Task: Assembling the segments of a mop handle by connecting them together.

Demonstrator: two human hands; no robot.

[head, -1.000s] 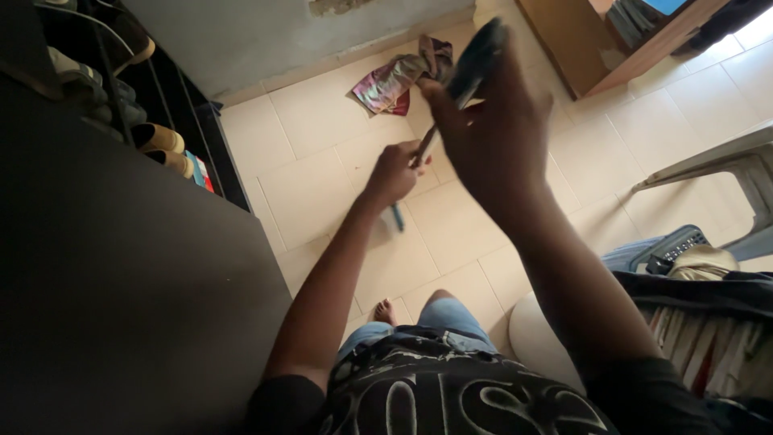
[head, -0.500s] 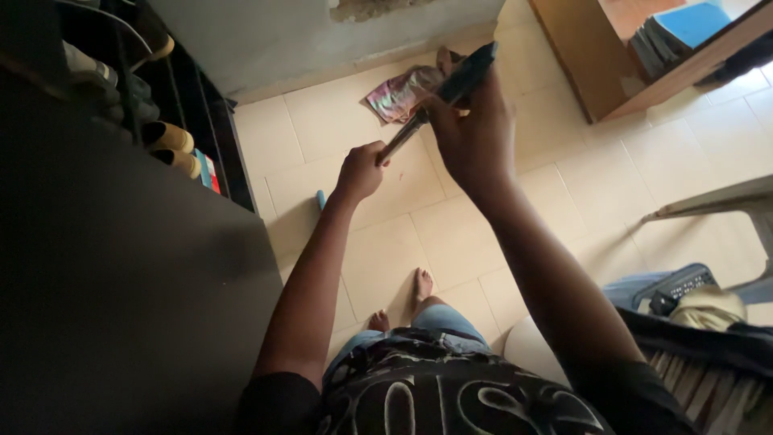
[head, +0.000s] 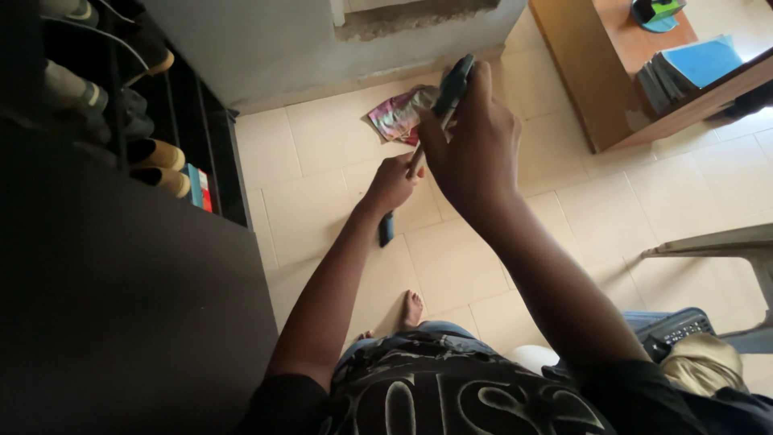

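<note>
My right hand [head: 471, 141] is raised close to the camera and grips the dark upper end of a long thin tool [head: 452, 87]. Lower down, my left hand [head: 393, 182] is closed around the tool's thin pale shaft. The tool's dark lower end [head: 386, 229] reaches down near the tiled floor [head: 322, 185]. A crumpled, colourful cloth [head: 398, 114] lies on the tiles beyond both hands, near the wall. My bare foot [head: 411, 307] shows below, above my dark printed shirt [head: 451, 395].
A dark shoe rack [head: 173, 153] with several shoes stands at the left. A wooden desk [head: 620, 89] with stacked books is at the top right. A pale chair frame [head: 725, 246] and a bag [head: 676, 330] are at the right. A grey wall step [head: 322, 48] runs along the top.
Both hands keep their hold on the tool. The left hand swung left, then back right, and the tool's tilt changed a little. The view shifted, showing more of the wall and desk.
</note>
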